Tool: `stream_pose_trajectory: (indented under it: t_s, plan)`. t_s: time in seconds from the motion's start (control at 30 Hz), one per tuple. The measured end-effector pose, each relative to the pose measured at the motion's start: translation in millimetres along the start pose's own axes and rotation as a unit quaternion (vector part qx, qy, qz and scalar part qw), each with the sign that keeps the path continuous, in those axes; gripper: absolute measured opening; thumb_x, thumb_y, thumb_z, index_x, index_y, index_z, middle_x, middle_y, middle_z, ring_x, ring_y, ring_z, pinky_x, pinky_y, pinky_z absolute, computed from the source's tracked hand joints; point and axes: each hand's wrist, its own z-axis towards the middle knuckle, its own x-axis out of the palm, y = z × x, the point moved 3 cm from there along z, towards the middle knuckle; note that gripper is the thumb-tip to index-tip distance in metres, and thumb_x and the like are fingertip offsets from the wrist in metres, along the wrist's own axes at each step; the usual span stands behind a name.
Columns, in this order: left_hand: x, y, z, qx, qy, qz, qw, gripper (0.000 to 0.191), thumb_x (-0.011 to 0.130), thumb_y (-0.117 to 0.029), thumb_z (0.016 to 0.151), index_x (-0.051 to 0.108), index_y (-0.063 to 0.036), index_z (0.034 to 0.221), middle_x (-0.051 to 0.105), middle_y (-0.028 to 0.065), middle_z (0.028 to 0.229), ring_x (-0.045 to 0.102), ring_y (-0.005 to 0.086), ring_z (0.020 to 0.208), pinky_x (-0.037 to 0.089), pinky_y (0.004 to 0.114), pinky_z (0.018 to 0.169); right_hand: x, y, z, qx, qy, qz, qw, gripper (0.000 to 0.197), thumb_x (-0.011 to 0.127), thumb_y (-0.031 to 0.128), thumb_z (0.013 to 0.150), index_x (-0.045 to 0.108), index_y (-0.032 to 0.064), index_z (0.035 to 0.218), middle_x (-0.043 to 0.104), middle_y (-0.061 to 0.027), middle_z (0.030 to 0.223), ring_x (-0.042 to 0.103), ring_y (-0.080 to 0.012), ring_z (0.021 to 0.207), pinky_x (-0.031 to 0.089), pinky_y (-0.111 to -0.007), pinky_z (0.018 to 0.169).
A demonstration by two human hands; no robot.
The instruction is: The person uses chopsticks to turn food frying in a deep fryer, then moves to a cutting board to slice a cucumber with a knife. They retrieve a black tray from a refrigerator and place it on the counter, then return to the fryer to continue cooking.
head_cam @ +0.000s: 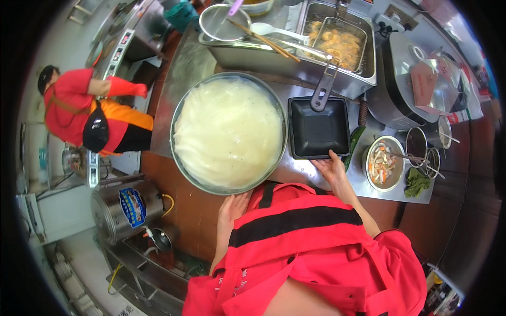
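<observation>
My right hand (332, 170) grips the near edge of a black square tray (318, 128), thumb over the rim and fingers beneath. The tray has nothing in it. To its left, a large round metal basin (172, 148) holds a pale, creamy batter-like mass (233, 130). Just below the basin's near rim is my left hand (233, 207), its palm turned up and holding nothing. Whether its fingertips touch the basin, I cannot tell. The handle (322, 93) of a frying basket reaches over the tray's far edge.
Behind stands a deep fryer (373, 75) with frying food (340, 45) in its basket. A strainer (225, 23), white spoon (272, 29) and chopsticks (272, 43) rest beside it. Right are a cucumber (354, 144) and a bowl of cut vegetables (367, 173). A co-worker (71, 106) stands left.
</observation>
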Motion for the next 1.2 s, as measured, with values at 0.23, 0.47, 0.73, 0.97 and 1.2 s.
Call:
stream_pose_trajectory:
  t_s: [0.23,0.47,0.73,0.97,1.2]
  plan:
    - [-7,-45,-28,-0.019,-0.028,0.447,0.894,0.014,0.054,-0.014,0.093,0.057,-0.001,0.096,0.063,0.0095,0.091,0.06,0.014,0.085,0.049,0.026,0.079,21,-2,9,-0.002,0.025,0.1,0.995,0.041,0.036,0.025,0.099,0.036,-0.0048,0.127,0.038,-0.0238,0.135,0.035,-0.0384,0.129,0.032,-0.056,0.107]
    - [129,-36,13,0.026,0.158,0.579,0.799,0.015,0.053,-0.014,0.093,0.059,-0.0006,0.091,0.055,0.0012,0.07,0.05,0.0078,0.059,0.041,0.021,0.055,18,5,-40,0.002,0.085,-0.338,0.937,0.027,0.059,0.02,0.09,0.057,0.0027,0.11,0.064,-0.0125,0.102,0.063,-0.022,0.093,0.052,-0.033,0.082]
    - [206,35,35,0.036,0.273,0.651,0.707,0.015,0.054,-0.014,0.092,0.057,-0.0008,0.098,0.058,0.0031,0.074,0.055,0.0096,0.064,0.045,0.024,0.06,-27,55,-96,-0.515,-0.082,-0.7,0.487,0.047,0.07,0.006,0.074,0.054,0.0123,0.117,0.051,-0.0139,0.107,0.055,-0.0299,0.094,0.046,-0.037,0.081]
    - [220,79,32,-0.001,0.361,0.709,0.606,0.018,0.051,-0.012,0.094,0.054,-0.0002,0.108,0.056,0.0031,0.085,0.056,0.0105,0.076,0.047,0.023,0.071,-39,57,-57,-0.445,-0.103,-0.705,0.542,0.06,0.064,0.006,0.07,0.048,0.019,0.126,0.048,-0.0195,0.11,0.05,-0.0387,0.102,0.045,-0.042,0.088]
    - [211,148,99,-0.255,0.295,0.506,0.77,0.048,0.051,-0.035,0.095,0.038,-0.0097,0.133,0.05,0.011,0.123,0.06,0.0207,0.096,0.053,0.034,0.076,-24,37,-78,-0.366,0.075,-0.483,0.792,0.057,0.069,0.007,0.076,0.043,0.0054,0.126,0.054,-0.0116,0.106,0.055,-0.0189,0.097,0.047,-0.031,0.081]
